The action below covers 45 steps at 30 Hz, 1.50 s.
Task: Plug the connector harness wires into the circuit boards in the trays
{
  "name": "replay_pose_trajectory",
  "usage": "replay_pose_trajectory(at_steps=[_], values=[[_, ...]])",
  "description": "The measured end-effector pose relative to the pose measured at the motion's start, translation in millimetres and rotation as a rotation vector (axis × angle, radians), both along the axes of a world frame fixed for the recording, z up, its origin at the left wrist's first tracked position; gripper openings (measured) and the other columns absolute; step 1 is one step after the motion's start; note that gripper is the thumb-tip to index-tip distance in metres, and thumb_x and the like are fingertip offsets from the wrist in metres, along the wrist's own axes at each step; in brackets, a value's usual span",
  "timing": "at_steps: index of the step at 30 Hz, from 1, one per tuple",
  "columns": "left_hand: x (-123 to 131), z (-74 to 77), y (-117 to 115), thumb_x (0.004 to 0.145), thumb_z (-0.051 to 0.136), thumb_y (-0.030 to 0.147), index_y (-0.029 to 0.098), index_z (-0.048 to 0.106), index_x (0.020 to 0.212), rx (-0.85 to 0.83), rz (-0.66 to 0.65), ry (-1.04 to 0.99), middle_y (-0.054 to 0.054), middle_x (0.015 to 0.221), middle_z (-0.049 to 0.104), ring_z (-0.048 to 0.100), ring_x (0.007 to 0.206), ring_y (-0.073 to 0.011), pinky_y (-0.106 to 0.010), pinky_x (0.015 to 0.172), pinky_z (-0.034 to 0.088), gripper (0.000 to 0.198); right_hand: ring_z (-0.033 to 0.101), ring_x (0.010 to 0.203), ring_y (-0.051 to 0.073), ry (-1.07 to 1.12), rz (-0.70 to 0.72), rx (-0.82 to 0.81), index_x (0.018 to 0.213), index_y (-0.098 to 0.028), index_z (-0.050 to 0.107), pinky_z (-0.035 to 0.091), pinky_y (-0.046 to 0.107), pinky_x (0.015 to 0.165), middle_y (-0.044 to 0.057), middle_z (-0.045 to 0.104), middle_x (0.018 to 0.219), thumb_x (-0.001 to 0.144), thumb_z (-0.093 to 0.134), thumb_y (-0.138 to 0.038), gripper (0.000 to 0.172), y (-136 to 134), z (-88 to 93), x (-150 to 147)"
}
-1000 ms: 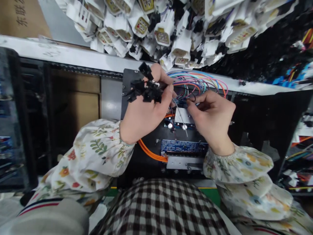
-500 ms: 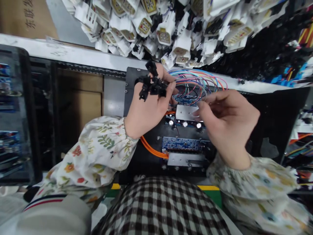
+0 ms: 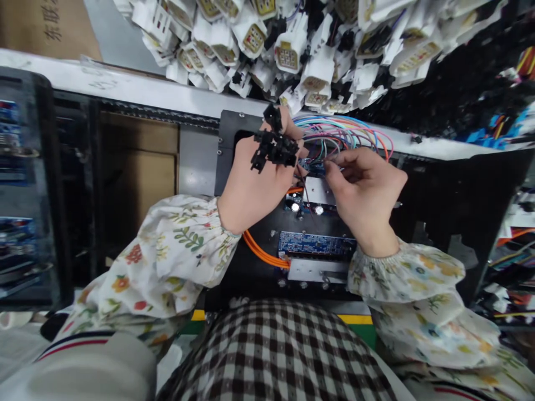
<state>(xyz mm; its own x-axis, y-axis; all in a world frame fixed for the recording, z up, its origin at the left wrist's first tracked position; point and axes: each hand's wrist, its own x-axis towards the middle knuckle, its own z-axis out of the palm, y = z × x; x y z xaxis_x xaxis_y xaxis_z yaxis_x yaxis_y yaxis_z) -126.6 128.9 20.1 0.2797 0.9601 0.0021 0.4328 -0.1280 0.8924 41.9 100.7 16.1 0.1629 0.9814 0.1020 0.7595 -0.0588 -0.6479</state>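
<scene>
Head view: the left hand (image 3: pixel 254 189) grips a bunch of black connectors (image 3: pixel 273 147) up off the board, seemingly to keep them clear. The right hand (image 3: pixel 365 195) pinches nearly shut over a blue circuit board (image 3: pixel 312 166), beneath looped coloured wires (image 3: pixel 343 133) — its catch too fine to tell.

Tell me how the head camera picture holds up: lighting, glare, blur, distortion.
Head view: the wide lens bows the white ledge and stretches the frame edges; light is soft and even, without hard shadows; mild glare sits on the metal plate; the blue circuit board looks slightly soft, its fine print unreadable.
</scene>
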Motion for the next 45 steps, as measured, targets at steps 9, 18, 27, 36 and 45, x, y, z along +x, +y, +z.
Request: replay_pose_trajectory(at_steps=[9,18,27,36,45], values=[[-0.9,1.2,1.1,0.094,0.042,0.026,0.022,0.043,0.095,-0.037,0.012,-0.039,-0.002,0.089,0.066,0.068,0.083,-0.014,-0.027,0.072,0.056,0.005,0.051,0.053,0.011,-0.177,0.289,-0.139,0.078,-0.019,0.063,0.039,0.025,0.052,0.001,0.062,0.069,0.073,0.066,-0.031,0.013,-13.3,44.1,-4.2],[3.6,25.1,-10.1,0.091,0.035,0.015,0.009,0.051,0.119,0.398,-0.221,0.768,-0.018,0.113,0.056,0.052,0.104,-0.0336,-0.045,0.081,0.044,0.033,0.055,0.051,0.01,0.16,-0.044,0.033,0.073,-0.021,0.055,0.042,0.023,0.048,-0.003,0.059,0.065,0.074,0.061,-0.022,0.006,-12.4,25.8,0.4],[-5.6,21.4,6.7,0.09,0.036,0.016,0.01,0.047,0.131,0.296,-0.373,0.72,-0.016,0.119,0.054,0.049,0.111,-0.0335,-0.046,0.089,0.043,0.043,0.046,0.046,0.007,0.066,-0.034,-0.025,0.069,-0.018,0.063,0.036,0.021,0.047,-0.004,0.057,0.056,0.072,0.061,-0.021,0.004,-3.1,2.2,-0.4],[2.8,21.6,4.7,0.082,0.054,0.014,0.012,0.054,0.119,0.343,-0.146,0.688,-0.016,0.12,0.052,0.051,0.111,-0.031,-0.043,0.088,0.046,0.037,0.056,0.054,0.011,-0.002,0.024,-0.025,0.09,-0.017,0.062,0.045,0.025,0.059,0.0,0.068,0.071,0.071,0.068,-0.027,0.022,-8.5,20.3,5.2],[-100.5,42.3,-119.6,0.081,0.052,0.048,0.036,0.049,0.115,-0.153,0.187,0.41,0.002,0.086,0.072,0.068,0.079,-0.0305,-0.048,0.064,0.051,0.036,0.055,0.041,0.013,-0.18,-0.019,0.211,0.082,-0.023,0.062,0.044,0.026,0.042,-0.002,0.063,0.057,0.08,0.061,-0.026,0.004,-152.9,59.8,56.2]])
